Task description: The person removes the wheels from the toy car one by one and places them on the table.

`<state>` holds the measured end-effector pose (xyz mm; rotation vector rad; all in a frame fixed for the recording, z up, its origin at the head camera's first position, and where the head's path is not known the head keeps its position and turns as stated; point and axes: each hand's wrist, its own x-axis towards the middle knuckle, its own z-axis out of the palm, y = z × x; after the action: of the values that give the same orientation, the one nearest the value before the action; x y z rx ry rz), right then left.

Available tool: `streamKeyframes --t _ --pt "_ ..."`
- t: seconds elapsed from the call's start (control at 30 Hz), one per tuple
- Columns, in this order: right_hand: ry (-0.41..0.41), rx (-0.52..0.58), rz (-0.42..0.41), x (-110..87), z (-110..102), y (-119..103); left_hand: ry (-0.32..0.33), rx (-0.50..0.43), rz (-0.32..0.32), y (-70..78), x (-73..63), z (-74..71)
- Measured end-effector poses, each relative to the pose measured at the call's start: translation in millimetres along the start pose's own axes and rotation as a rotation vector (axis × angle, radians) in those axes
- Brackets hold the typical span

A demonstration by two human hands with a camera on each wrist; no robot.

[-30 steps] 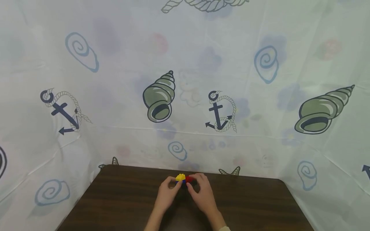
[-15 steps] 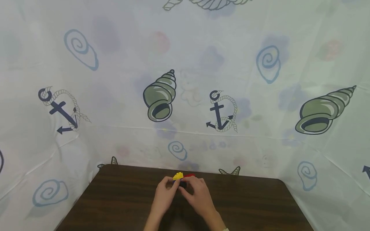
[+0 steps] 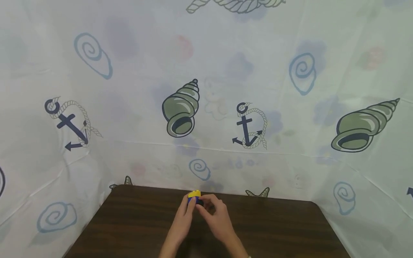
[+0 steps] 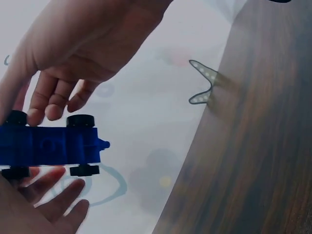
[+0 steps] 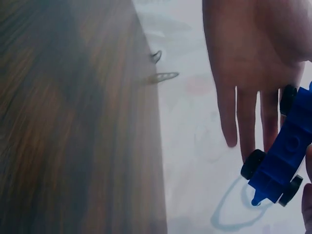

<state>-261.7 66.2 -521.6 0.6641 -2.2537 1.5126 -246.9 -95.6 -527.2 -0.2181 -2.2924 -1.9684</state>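
Just over the far part of the table, both hands hold a small toy car with a blue wheeled base [image 3: 191, 201] and a yellow brick [image 3: 194, 194] on top. My left hand [image 3: 180, 223] grips it with the thumb in front. From the other side, the thumb and index finger of my right hand [image 3: 218, 222] pinch its right end, by a black wheel [image 3: 200, 202]. In the left wrist view the blue underside [image 4: 48, 146] shows black wheels and a small knob at one end. The right wrist view shows the same underside [image 5: 287, 146] on a slant.
Beneath the hands is a dark wood-grain table [image 3: 142, 218] with rounded far corners. A white curtain [image 3: 138, 118] printed with shells and anchors stands behind it and along both sides.
The toy car has turned and shifted slightly left between the hands. A red part beside it showed earlier and is now hidden in the head view. My right hand has followed leftward.
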Motion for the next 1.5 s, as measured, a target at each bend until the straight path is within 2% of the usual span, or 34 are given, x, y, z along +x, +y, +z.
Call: streamKeyframes --t 0.13,0.3,0.47,0.6,0.73,0.93,1.03,1.1,1.2,1.37,1.5 --pt "-0.002 0.058 0.048 1.9 0.1 -8.9 -0.020 -0.052 0.005 1.3 -0.4 -1.3" --pt "0.018 0.111 0.068 5.7 -3.0 -24.7 0.013 -0.104 0.043 8.7 -3.9 0.1" --pt "0.019 0.137 0.036 7.0 -6.5 -42.1 0.081 -0.136 0.090 20.5 -10.2 7.0" --pt "0.018 0.126 -0.050 7.9 -8.0 -52.2 0.107 -0.150 0.134 27.9 -16.0 12.0" --pt "0.012 0.009 -0.121 13.0 -9.4 -59.4 0.133 -0.127 0.156 31.4 -17.9 13.9" --pt "-0.013 -0.400 -0.132 24.0 -10.7 -66.4 0.207 -0.056 0.168 32.8 -17.1 18.4" --pt "-0.029 -0.543 -0.171 26.9 -9.9 -68.1 0.232 -0.022 0.145 35.0 -18.3 20.7" --pt "-0.025 -0.581 -0.200 27.3 -8.7 -67.3 0.255 -0.007 0.134 36.9 -19.6 21.9" --pt "-0.011 -0.579 -0.234 27.5 -7.0 -65.0 0.276 -0.010 0.137 39.7 -21.1 23.1" --pt "-0.035 -0.543 -0.269 31.8 -6.8 -64.8 0.282 -0.065 0.161 40.1 -22.0 23.9" --pt "-0.045 -0.597 -0.336 35.4 -9.5 -65.4 0.298 -0.060 0.203 36.9 -20.0 24.4"
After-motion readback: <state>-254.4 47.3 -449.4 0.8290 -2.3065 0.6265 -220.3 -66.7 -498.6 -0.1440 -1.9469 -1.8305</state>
